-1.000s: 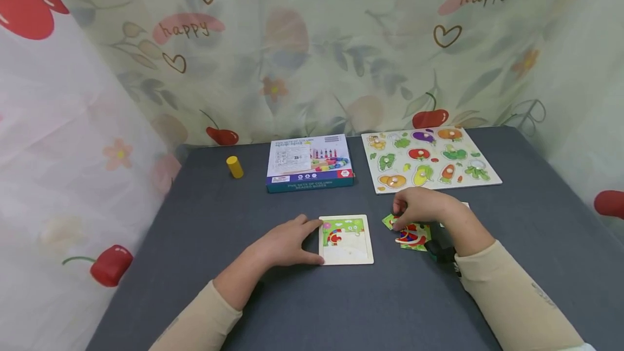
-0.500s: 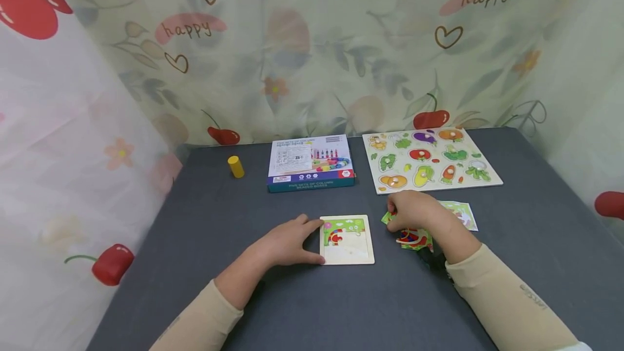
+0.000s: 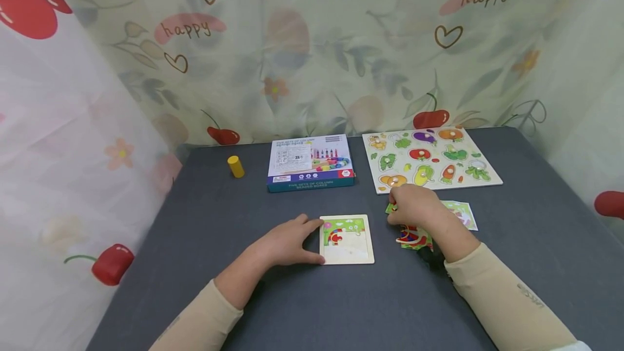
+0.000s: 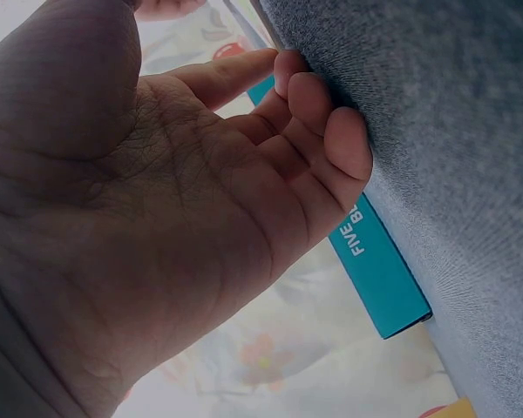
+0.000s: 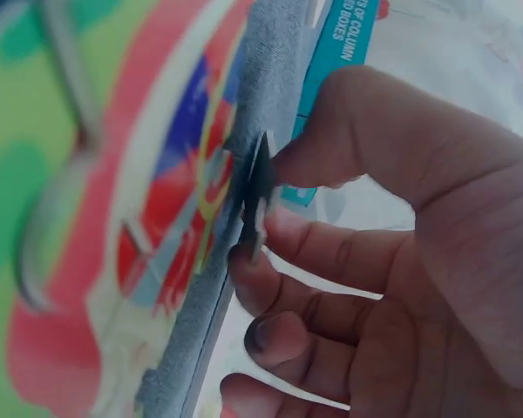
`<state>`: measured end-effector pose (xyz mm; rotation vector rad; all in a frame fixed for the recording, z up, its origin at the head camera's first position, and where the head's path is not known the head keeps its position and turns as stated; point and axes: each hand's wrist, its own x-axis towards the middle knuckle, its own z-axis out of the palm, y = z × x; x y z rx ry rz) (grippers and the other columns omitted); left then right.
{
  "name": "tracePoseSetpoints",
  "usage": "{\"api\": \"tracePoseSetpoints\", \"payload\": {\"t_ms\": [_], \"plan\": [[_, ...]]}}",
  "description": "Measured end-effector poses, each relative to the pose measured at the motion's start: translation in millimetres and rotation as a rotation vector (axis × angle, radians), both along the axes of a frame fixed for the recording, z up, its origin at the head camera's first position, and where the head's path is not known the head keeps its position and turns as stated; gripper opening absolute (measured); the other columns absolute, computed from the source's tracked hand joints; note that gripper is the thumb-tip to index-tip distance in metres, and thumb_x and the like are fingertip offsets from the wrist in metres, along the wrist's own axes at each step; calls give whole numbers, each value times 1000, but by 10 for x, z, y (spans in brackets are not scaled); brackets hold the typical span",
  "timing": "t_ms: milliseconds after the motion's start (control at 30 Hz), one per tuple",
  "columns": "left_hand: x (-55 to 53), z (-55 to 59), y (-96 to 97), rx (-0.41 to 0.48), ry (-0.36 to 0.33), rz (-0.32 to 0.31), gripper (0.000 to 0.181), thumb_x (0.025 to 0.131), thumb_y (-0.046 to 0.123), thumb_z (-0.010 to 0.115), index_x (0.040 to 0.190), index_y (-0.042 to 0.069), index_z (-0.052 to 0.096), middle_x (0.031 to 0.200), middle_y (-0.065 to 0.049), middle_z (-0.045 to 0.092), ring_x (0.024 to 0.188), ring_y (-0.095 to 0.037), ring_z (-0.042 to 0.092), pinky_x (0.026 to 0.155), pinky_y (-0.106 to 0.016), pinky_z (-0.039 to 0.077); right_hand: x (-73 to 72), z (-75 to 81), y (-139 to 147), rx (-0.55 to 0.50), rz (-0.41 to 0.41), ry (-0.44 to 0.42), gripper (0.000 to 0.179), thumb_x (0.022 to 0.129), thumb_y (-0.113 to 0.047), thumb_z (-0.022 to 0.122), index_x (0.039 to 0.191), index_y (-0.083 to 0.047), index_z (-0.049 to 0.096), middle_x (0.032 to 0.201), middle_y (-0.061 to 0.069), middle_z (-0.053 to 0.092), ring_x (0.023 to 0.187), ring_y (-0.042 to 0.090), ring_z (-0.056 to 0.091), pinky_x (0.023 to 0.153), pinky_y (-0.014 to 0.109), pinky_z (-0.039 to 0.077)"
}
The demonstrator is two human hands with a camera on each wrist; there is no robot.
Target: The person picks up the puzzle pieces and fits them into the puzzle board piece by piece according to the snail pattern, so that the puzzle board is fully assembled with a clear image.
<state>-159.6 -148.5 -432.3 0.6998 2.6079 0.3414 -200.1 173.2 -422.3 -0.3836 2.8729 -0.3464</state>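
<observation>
A small square puzzle tray (image 3: 346, 253) with a pale frame lies in the middle of the table. Its upper part holds green and red pieces. At its left edge my left hand (image 3: 287, 241) touches the frame with thumb and index finger. The other fingers of my left hand (image 4: 227, 165) bend loosely, holding nothing. My right hand (image 3: 416, 209) pinches a thin puzzle piece (image 5: 259, 192) between thumb and fingertips, seen edge-on in the right wrist view. Below that hand lie colourful puzzle pieces (image 3: 414, 238), partly hidden by it.
A flat box (image 3: 311, 164) stands behind the tray, with a yellow cylinder (image 3: 235, 167) to its left. A vegetable knob-puzzle board (image 3: 431, 158) lies at the back right. A printed card (image 3: 463, 214) lies beyond my right wrist. Patterned cloth surrounds the table.
My right hand has shifted slightly left, and the green piece at its fingertips has moved a little away from me. More of the card shows. My left hand and the tray stay put.
</observation>
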Motion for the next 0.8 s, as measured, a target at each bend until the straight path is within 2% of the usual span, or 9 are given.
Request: {"api": "tracePoseSetpoints", "payload": {"t_ms": [200, 467, 600, 800], "plan": [[2, -7, 0, -5, 2, -4, 94, 81, 65, 77, 158, 23, 43, 125, -5, 53, 106, -20, 53, 93, -44, 49, -10, 88, 75, -79, 16, 55, 26, 78, -23, 78, 98, -7, 76, 85, 1, 68, 72, 19, 58, 67, 39, 50], [6, -4, 4, -6, -2, -5, 93, 81, 65, 77, 158, 23, 43, 125, -5, 53, 107, -20, 53, 94, -44, 49, 77, 427, 198, -131, 29, 70, 36, 85, -15, 78, 117, -1, 75, 106, 10, 73, 91, 25, 64, 78, 46, 53], [-3, -11, -2, -2, 2, -8, 93, 81, 65, 77, 158, 24, 43, 127, -5, 53, 107, -20, 53, 95, -44, 49, 159, 583, 208, -138, 50, 137, 38, 87, -14, 78, 122, 0, 74, 112, 14, 71, 98, 30, 64, 82, 49, 53], [-9, -16, -5, 1, 7, -11, 93, 81, 65, 77, 158, 24, 43, 127, -5, 54, 107, -19, 53, 94, -43, 49, 284, 738, 168, -157, 134, 267, 38, 90, -13, 76, 127, -4, 72, 118, 13, 68, 97, 29, 64, 79, 48, 54]]}}
